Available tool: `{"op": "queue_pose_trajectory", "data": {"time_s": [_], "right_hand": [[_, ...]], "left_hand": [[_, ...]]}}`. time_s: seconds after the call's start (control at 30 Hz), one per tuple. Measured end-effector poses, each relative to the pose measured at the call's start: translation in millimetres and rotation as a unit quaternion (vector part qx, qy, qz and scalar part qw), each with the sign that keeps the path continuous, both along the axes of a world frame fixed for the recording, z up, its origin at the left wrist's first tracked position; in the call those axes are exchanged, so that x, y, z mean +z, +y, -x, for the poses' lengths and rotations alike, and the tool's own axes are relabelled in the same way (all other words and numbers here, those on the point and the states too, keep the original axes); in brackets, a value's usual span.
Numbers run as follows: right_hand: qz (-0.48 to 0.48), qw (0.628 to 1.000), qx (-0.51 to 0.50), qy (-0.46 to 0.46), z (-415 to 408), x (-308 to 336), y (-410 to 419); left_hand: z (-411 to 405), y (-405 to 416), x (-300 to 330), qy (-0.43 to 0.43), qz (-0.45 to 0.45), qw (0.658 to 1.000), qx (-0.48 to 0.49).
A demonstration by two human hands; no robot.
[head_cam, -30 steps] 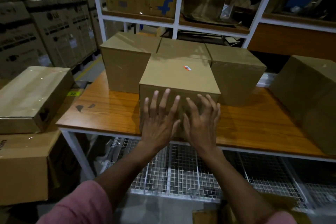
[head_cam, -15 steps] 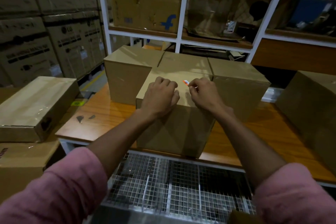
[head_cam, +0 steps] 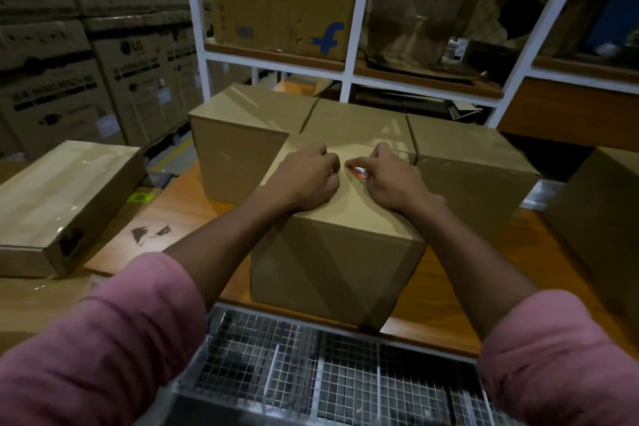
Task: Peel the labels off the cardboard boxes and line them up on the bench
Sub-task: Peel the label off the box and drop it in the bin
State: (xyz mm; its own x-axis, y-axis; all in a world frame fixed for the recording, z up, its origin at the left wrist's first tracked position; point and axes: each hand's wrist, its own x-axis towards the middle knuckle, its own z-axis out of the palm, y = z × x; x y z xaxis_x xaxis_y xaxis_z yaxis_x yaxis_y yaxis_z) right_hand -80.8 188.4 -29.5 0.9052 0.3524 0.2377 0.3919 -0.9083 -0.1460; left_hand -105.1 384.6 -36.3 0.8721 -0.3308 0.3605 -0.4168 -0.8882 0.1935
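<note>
A plain cardboard box (head_cam: 332, 263) stands at the front of the wooden bench (head_cam: 446, 304). On its top lies a small red and white label (head_cam: 359, 172). My right hand (head_cam: 390, 180) is over the box top and pinches the label between thumb and fingers. My left hand (head_cam: 306, 178) rests on the box top just left of the label, its fingers curled into a loose fist with nothing seen in it. Three more plain boxes (head_cam: 238, 145) stand in a row behind the front one.
A large box (head_cam: 601, 218) sits at the bench's right end. A taped flat box (head_cam: 58, 197) lies on a stack to the left. White shelving (head_cam: 349, 76) with cartons rises behind the bench. A wire mesh shelf (head_cam: 311, 373) runs below the bench edge.
Both hands rose from the box's front face to its top. The right hand's fingers closed on the label. The view came closer to the box.
</note>
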Motion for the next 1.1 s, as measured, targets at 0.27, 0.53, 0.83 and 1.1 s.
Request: {"op": "queue_pose_trajectory", "data": {"time_s": [0.27, 0.53, 0.83, 1.1], "right_hand": [[-0.033, 0.998, -0.019, -0.047, 1.3, -6.1, 0.5], [-0.059, 0.997, -0.015, -0.057, 3.3, -8.6, -2.3], [-0.133, 0.991, -0.001, -0.023, -1.6, -6.2, -8.3], [-0.148, 0.988, -0.008, -0.046, -6.3, -8.3, -11.3]], "left_hand": [[-4.1, -0.6, -6.8, -0.036, -0.008, 0.999, -0.002], [-3.2, -1.2, -6.8, -0.035, -0.007, 0.999, -0.012], [-3.2, -1.4, -6.5, -0.025, -0.017, 1.000, -0.006], [-3.6, -2.3, -7.4, -0.017, -0.016, 1.000, 0.003]]}}
